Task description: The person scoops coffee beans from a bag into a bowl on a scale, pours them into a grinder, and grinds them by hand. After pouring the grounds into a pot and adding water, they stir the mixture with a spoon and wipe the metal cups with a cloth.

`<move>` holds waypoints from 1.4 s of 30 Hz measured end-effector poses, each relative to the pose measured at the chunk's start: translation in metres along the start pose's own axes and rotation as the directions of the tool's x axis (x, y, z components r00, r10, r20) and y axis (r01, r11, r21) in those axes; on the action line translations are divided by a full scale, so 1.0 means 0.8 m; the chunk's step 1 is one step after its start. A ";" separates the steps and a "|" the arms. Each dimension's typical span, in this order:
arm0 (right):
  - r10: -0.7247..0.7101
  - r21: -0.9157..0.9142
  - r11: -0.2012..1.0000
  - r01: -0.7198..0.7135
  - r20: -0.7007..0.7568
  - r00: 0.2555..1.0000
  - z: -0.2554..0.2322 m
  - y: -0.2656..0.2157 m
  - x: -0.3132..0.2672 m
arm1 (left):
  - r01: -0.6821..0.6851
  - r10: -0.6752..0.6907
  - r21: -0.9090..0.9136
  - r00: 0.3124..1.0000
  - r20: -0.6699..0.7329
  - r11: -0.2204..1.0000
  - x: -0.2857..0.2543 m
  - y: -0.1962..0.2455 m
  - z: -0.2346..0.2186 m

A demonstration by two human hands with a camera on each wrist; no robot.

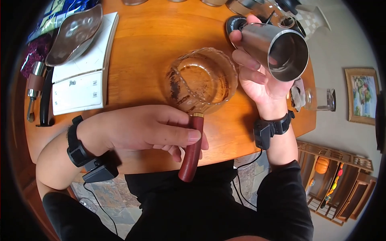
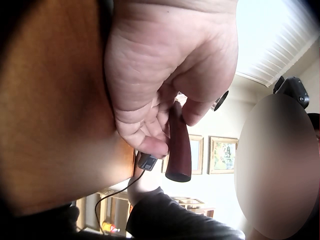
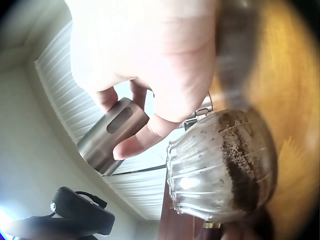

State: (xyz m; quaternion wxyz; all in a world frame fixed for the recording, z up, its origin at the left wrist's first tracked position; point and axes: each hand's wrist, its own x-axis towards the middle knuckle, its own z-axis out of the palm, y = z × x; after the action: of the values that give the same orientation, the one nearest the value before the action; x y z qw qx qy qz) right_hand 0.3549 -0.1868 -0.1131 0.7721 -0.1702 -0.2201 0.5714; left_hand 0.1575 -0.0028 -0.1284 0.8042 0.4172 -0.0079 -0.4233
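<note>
My left hand (image 1: 148,128) grips a curved dark red wooden handle (image 1: 193,154) near the table's front edge. The handle's brass collar meets the side of a clear glass bowl (image 1: 201,50) with a wavy rim. Dark brown coarse powder clings to the bowl's left wall and is scattered over its bottom. Above and right of the bowl, my right hand (image 1: 257,76) holds a brushed steel cup (image 1: 257,40) tilted sideways, its mouth turned toward me. The right wrist view shows an oblong slot in the side of this cup (image 3: 102,142), with fingers and thumb around it.
A brown wavy glass dish (image 1: 80,34) rests on a white box (image 1: 78,94) at the left. Beside it lie a metal-ended tool (image 1: 37,76) and a black stick (image 1: 47,98). At the right stands a clear glass (image 1: 317,98); metal containers (image 1: 215,2) line the far edge.
</note>
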 end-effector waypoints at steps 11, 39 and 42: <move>-0.148 -0.172 0.975 0.143 -0.016 0.989 0.011 0.002 -0.007 | -0.029 0.029 -0.016 0.999 -0.019 0.999 -0.001 -0.001 0.005; -0.063 0.008 0.998 0.064 -0.095 0.993 0.015 0.005 -0.007 | -0.010 0.009 -0.038 0.999 -0.038 0.999 -0.001 -0.003 0.003; -0.176 -0.313 0.943 0.113 -0.180 0.968 0.021 0.008 -0.004 | -0.018 0.017 -0.048 0.999 -0.029 0.999 0.000 -0.005 0.001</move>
State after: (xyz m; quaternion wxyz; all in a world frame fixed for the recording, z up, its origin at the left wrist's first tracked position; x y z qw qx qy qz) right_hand 0.3394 -0.1879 -0.1026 0.7958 -0.3268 -0.2353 0.4523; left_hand 0.1545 -0.0044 -0.1301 0.8177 0.4036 0.0100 -0.4104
